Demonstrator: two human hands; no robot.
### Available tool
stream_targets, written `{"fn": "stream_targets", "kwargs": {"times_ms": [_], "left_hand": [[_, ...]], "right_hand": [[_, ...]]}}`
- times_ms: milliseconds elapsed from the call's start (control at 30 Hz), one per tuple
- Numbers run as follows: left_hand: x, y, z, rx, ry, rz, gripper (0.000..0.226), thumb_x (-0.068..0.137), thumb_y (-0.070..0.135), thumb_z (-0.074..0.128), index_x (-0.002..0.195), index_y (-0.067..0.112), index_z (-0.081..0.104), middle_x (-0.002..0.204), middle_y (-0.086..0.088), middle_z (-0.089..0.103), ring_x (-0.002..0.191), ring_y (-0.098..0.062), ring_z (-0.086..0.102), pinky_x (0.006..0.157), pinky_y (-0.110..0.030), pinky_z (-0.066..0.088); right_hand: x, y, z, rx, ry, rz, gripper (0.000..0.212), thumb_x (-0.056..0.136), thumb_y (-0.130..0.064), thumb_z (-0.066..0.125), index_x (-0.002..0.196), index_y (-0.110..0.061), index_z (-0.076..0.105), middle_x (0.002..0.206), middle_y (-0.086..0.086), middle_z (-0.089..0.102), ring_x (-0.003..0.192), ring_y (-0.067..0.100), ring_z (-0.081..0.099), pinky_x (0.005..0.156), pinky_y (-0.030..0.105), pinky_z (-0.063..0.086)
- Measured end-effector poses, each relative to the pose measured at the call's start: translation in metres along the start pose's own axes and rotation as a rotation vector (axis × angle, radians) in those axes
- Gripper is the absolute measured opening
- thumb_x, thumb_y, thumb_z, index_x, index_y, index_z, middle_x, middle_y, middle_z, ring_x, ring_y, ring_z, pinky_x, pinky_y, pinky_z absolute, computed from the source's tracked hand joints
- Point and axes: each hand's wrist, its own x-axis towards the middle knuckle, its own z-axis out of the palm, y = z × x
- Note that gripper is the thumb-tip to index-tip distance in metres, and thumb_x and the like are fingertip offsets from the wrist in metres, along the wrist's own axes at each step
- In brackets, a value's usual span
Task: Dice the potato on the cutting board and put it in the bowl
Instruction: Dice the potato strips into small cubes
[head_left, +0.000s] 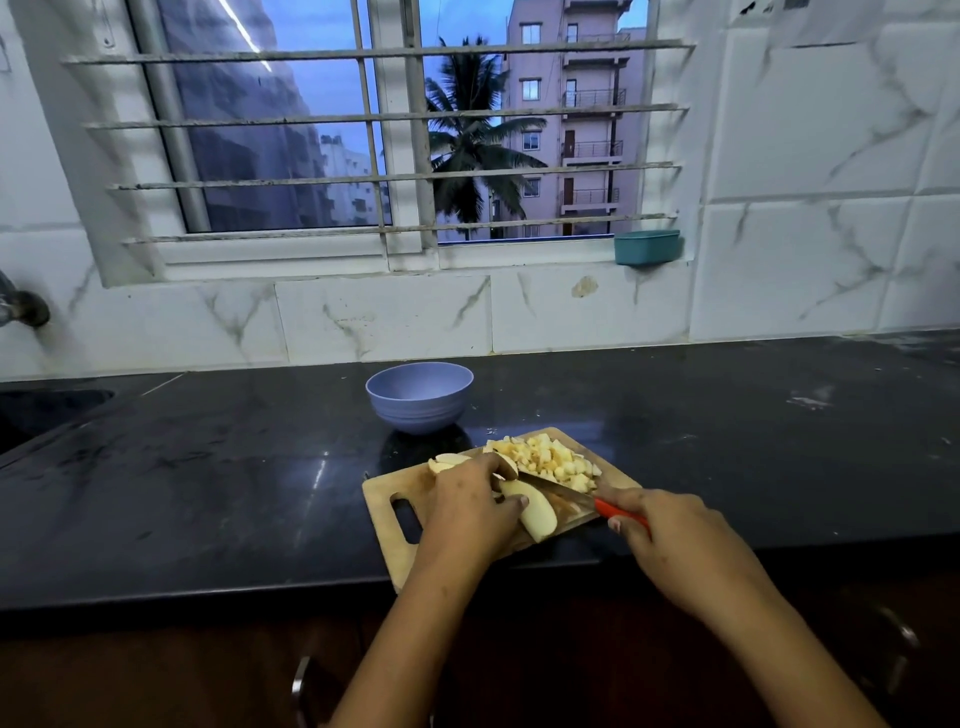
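A wooden cutting board (387, 512) with a handle slot lies on the black counter. A heap of diced potato (558, 462) fills its far right part. My left hand (470, 506) presses down on a long potato wedge (535, 512) near the board's middle; more slices (447, 461) show beyond its fingers. My right hand (670, 540) grips the red handle of a knife (558, 491), whose blade lies across the board beside the wedge. An empty lilac bowl (420, 397) stands just behind the board.
The black counter (234, 467) runs left to a sink edge (47, 410), with a tap (21, 304) on the wall. A teal container (647, 247) sits on the window sill. The counter's front edge runs just below the board.
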Motion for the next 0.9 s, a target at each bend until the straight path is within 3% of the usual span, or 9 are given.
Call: {"fn": "stream_targets", "kwargs": {"times_ms": [167, 333, 633, 900], "left_hand": [[-0.009, -0.001, 0.011, 0.098, 0.066, 0.117, 0.018, 0.091, 0.029, 0.056, 0.106, 0.024, 0.065, 0.102, 0.006, 0.065, 0.092, -0.011, 0.058, 0.081, -0.029, 0.049], [-0.015, -0.012, 0.019, 0.132, 0.158, 0.257, 0.020, 0.095, 0.032, 0.047, 0.106, 0.023, 0.062, 0.100, 0.005, 0.062, 0.092, -0.011, 0.052, 0.079, -0.026, 0.042], [-0.004, -0.033, 0.010, 0.177, 0.082, 0.349, 0.030, 0.095, 0.040, 0.047, 0.107, 0.020, 0.067, 0.102, 0.008, 0.059, 0.095, -0.006, 0.049, 0.082, -0.021, 0.041], [-0.007, -0.035, -0.003, 0.157, -0.044, 0.349, 0.069, 0.071, 0.076, 0.048, 0.114, 0.024, 0.064, 0.113, 0.013, 0.054, 0.106, -0.002, 0.044, 0.087, -0.020, 0.039]], "right_hand": [[0.000, 0.005, -0.003, 0.082, -0.009, -0.017, 0.037, 0.100, -0.038, 0.044, 0.134, -0.050, 0.045, 0.134, -0.008, 0.055, 0.115, 0.015, 0.055, 0.082, 0.027, 0.047], [-0.001, 0.011, -0.003, 0.175, -0.055, -0.053, 0.035, 0.099, -0.036, 0.047, 0.132, -0.047, 0.050, 0.133, -0.012, 0.056, 0.114, 0.010, 0.055, 0.086, 0.024, 0.045], [-0.003, 0.008, 0.005, 0.076, -0.023, -0.022, 0.035, 0.100, -0.039, 0.042, 0.134, -0.047, 0.047, 0.125, -0.009, 0.060, 0.107, 0.011, 0.059, 0.082, 0.027, 0.051], [-0.001, 0.009, 0.003, 0.038, -0.009, -0.009, 0.036, 0.101, -0.039, 0.041, 0.136, -0.047, 0.045, 0.132, -0.010, 0.058, 0.110, 0.014, 0.059, 0.082, 0.028, 0.051]]}}
